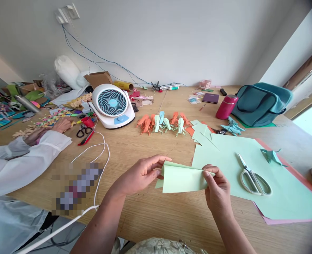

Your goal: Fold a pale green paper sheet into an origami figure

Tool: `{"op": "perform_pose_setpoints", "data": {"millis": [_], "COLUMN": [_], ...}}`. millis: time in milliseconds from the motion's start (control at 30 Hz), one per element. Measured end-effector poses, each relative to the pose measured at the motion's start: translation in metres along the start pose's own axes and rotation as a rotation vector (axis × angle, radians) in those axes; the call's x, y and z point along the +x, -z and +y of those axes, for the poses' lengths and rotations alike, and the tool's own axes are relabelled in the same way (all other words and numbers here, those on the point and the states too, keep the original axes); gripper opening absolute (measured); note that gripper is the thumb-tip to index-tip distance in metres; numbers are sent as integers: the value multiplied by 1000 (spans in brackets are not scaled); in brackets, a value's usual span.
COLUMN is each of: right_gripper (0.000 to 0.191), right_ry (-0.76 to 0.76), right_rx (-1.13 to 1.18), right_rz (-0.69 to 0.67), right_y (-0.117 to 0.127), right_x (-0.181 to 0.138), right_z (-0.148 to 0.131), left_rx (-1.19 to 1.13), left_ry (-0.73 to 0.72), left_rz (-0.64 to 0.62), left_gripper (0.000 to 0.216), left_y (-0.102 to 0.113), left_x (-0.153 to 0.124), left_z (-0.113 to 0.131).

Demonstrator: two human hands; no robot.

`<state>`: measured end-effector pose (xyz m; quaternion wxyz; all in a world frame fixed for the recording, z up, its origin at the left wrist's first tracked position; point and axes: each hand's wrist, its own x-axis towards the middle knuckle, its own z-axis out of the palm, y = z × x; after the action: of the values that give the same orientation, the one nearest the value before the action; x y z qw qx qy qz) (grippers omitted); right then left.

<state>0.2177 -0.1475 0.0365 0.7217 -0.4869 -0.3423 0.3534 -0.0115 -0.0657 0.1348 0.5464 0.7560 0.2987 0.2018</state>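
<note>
A folded sheet of pale green paper (pixel 183 180) is held up above the table's front part, its layers partly spread at the left end. My left hand (pixel 141 173) pinches its left edge between thumb and fingers. At the right end, my right hand (pixel 216 185) grips the paper with the thumb in front and fingers behind. To the right, white-handled scissors (pixel 253 178) lie on large pale green sheets (pixel 221 158). Beyond my hands stands a row of folded paper figures (pixel 157 123) in orange, green and blue.
A white fan (pixel 112 102) stands at the back left. A pink bottle (pixel 226 106) and teal bag (pixel 263 104) are at the back right. On the left, a co-worker's hand (pixel 63 124) works among small items. A white cable (pixel 103 173) crosses the table.
</note>
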Motion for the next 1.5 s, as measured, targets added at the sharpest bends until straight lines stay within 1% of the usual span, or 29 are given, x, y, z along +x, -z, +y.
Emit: {"op": "perform_pose_setpoints", "data": {"millis": [100,233,300,400,500,600,667,733,767,800,867,900,933,967,1000,1033,1067,1100,1133,1200,1267,1333,1400,1433,1467,1500], "right_gripper": [13,12,14,16,22,30,36,40,40,39,36,34,33,33,35,37,39,41,42,43,41,37,37,37,38,38], "right_ry": [-2,34,22,-91,-236,-334,-349,-287,-221,-124,144,288,418,519,577,606,620,618,602,566,541,529,522,523,524,526], "right_rx": [12,-20,-37,-21,-4,-30,-55,-133,-213,-316,-525,-606,-663,-701,-736,-769,-798,-825,-854,-920,-995,-1057,-1089,-1095,-1097,-1097], "right_rz": [3,-11,-19,-51,-119,-212,-248,-209,-155,-81,52,67,19,-91,-254,-426,-568,-671,-740,-818,-857,-868,-867,-868,-870,-872], "right_y": [0,0,0,0,0,0,1,3,3,5,7,7,7,6,3,0,-3,-7,-11,-17,-19,-19,-18,-18,-18,-18], "right_x": [0,-1,-1,-2,-1,1,3,4,3,1,-4,-8,-13,-18,-23,-27,-31,-34,-37,-39,-40,-41,-41,-41,-41,-40], "right_z": [1,4,4,4,4,4,5,6,6,6,5,5,4,4,5,5,6,8,10,15,21,26,29,30,31,31], "left_rx": [-83,-118,-128,-114,-16,74,111,178,235,294,384,412,430,441,447,447,445,441,437,451,493,548,617,660,695,718], "left_ry": [9,61,85,99,99,178,239,269,270,270,270,267,265,263,263,262,262,257,243,199,158,116,44,7,-40,-92], "left_rz": [21,154,200,237,281,307,331,341,353,363,367,364,356,346,334,321,312,308,310,340,390,446,485,482,439,333], "left_gripper": [39,31,28,30,32,33,33,35,36,36,35,36,36,37,37,38,39,39,40,43,48,55,57,54,50,46], "left_y": [-7,-19,-21,-18,-13,-11,-13,-15,-16,-18,-20,-22,-24,-26,-29,-31,-34,-37,-40,-45,-48,-51,-52,-53,-54,-55], "left_x": [4,9,11,13,16,23,26,29,29,29,28,27,26,25,24,23,22,21,20,17,12,3,-7,-12,-17,-20], "left_z": [-6,-14,-15,-15,-21,-38,-54,-70,-77,-83,-92,-96,-98,-100,-102,-103,-105,-106,-108,-112,-114,-113,-110,-107,-106,-105]}}
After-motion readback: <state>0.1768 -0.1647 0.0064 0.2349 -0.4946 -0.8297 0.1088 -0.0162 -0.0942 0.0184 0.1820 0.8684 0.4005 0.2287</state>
